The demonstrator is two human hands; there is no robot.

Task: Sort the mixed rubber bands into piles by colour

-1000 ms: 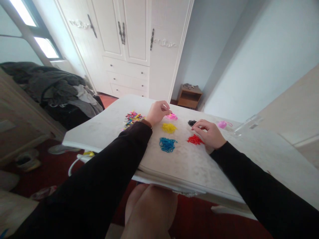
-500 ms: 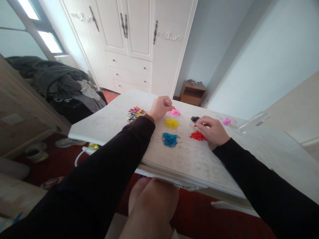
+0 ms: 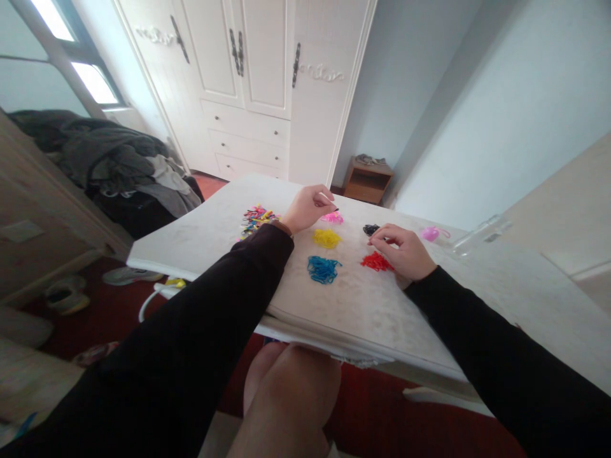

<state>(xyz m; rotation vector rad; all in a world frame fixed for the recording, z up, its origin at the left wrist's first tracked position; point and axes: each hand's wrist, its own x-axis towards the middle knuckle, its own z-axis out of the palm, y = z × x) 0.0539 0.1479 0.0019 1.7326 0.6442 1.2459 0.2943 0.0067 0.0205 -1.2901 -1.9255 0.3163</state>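
My left hand [image 3: 310, 207] is closed in a pinch above the pink rubber bands [image 3: 333, 217], a small black rubber band poking out at its fingertips. My right hand [image 3: 403, 251] hovers over the red rubber bands [image 3: 376, 261], thumb and fingers pressed together; whatever they may hold is too small to see. Just beyond its fingertips lie the black rubber bands [image 3: 370, 229], partly covered. Yellow rubber bands [image 3: 326, 238] and blue rubber bands [image 3: 323, 270] form loose piles between the hands. Left of my left wrist is a mixed-colour heap of bands [image 3: 258, 219], partly hidden by the sleeve.
Everything lies on a white table [image 3: 191, 229]. A pink object [image 3: 432, 234] and a clear plastic container [image 3: 480, 236] are to the right. Behind stand a white wardrobe [image 3: 248, 137] and a small wooden nightstand [image 3: 367, 181]. Clothes [image 3: 109, 159] are piled at the left.
The view has shifted slightly. The small black band at my left fingertips shows more plainly, and both hands keep nearly the same places over the piles.
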